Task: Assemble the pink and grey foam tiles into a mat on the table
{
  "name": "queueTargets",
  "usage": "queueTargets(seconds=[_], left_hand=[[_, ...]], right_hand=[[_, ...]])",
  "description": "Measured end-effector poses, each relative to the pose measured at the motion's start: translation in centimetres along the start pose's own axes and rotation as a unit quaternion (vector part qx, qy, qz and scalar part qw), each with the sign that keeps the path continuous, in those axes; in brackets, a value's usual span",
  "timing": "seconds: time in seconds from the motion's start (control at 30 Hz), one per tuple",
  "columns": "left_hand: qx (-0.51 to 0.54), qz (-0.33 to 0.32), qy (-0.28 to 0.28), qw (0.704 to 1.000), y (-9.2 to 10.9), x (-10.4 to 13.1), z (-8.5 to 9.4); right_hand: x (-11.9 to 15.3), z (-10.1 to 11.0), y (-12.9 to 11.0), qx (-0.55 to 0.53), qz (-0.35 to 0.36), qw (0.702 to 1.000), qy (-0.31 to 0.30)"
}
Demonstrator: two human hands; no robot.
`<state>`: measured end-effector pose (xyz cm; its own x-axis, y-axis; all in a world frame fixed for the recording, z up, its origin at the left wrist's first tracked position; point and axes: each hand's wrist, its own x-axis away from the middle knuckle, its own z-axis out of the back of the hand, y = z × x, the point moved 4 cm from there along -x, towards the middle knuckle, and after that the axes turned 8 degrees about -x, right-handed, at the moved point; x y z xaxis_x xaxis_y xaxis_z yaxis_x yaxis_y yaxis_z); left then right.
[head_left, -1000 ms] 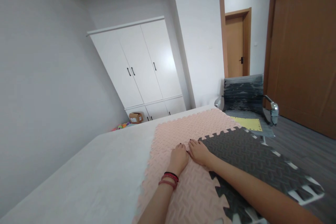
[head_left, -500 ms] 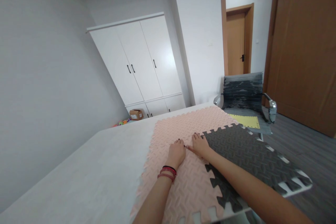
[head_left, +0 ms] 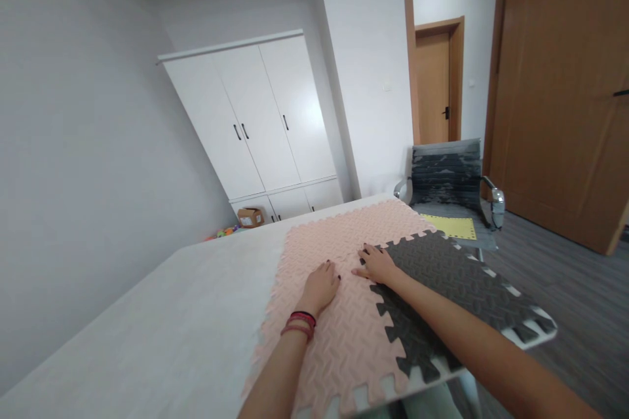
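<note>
Lower centre of the frame: pink foam mat (head_left: 344, 327) lies flat on the white worktop (head_left: 196, 321), running from the near edge up towards the far side. Dark gray foam mat (head_left: 457, 281) sits to its right, lower right of the frame; toothed edges meet along the border. Can't tell if every tooth is fully seated.

Left hand (head_left: 319, 288) rests palm-down on the pink mat, fingers released, slightly bent, close together. Right hand (head_left: 382, 267) is at the pink/gray border near the gray mat's far left corner, fingers released and spread, thumb out over the pink. Neither hand grasps anything.

Handling, judged by look: both mats light, bendy, soft with some spring; ribbed surface should give decent grip, little slip. Not brittle, but teeth could fold or tear if yanked. Best hold: pinch an outer edge or corner, thumb on top, fingers under; flat palms on both sides of the border for pressing. Near edges at bottom of frame look easiest to get under. A broad mat held by one corner would likely sag.

Right of centre: gray chair (head_left: 445, 177) with yellow sheet (head_left: 451, 227) on its seat, holes along the rim. Upper left of centre: white cabinet (head_left: 260, 118), cardboard box (head_left: 251, 217) by its base.
</note>
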<state>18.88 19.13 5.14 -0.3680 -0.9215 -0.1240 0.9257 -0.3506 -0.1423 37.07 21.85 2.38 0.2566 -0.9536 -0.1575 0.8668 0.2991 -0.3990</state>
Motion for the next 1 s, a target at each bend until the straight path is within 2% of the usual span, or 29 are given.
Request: queueTargets(seconds=[0.2, 0.3, 0.4, 0.47, 0.53, 0.63, 0.73, 0.8, 0.87, 0.93, 1.0], left_hand=[[-0.006, 0.012, -0.014, 1.0, 0.6, -0.5, 0.7], [-0.004, 0.019, -0.038, 0.999, 1.1, 0.0, 1.3], [0.003, 0.021, -0.059, 0.998, 2.7, 2.3, 2.4], [0.014, 0.01, -0.069, 0.997, 4.4, 4.9, 3.1], [0.037, -0.022, -0.083, 0.996, 6.4, 7.6, 3.4], [0.103, -0.113, -0.088, 0.984, 9.2, 10.5, 1.9], [0.124, -0.184, -0.019, 0.975, 10.7, 11.0, -1.1], [0.11, -0.195, 0.043, 0.974, 10.8, 10.7, -3.1], [0.09, -0.196, 0.085, 0.973, 10.7, 10.4, -4.4], [0.08, -0.196, 0.105, 0.972, 10.6, 10.2, -4.6], [0.087, -0.195, 0.11, 0.971, 10.5, 10.3, -4.0]], right_hand=[[0.1, 0.3, -0.4, -0.012, 0.004, 1.0, 0.011], [0.3, 0.7, -0.1, -0.022, 0.009, 1.0, -0.012], [0.6, 1.8, 1.2, -0.018, 0.024, 0.999, -0.039], [1.1, 3.0, 3.1, 0.001, 0.026, 0.999, -0.024], [1.8, 4.3, 5.8, 0.029, 0.0, 1.0, 0.002], [2.8, 5.6, 10.4, 0.064, -0.088, 0.994, 0.015], [3.4, 6.1, 13.8, 0.058, -0.143, 0.988, -0.013], [3.4, 6.4, 14.9, 0.044, -0.139, 0.989, -0.028], [3.1, 6.7, 15.3, 0.032, -0.117, 0.992, -0.04], [2.8, 7.0, 15.5, 0.029, -0.095, 0.994, -0.052], [2.4, 7.4, 15.6, 0.037, -0.079, 0.995, -0.056]])
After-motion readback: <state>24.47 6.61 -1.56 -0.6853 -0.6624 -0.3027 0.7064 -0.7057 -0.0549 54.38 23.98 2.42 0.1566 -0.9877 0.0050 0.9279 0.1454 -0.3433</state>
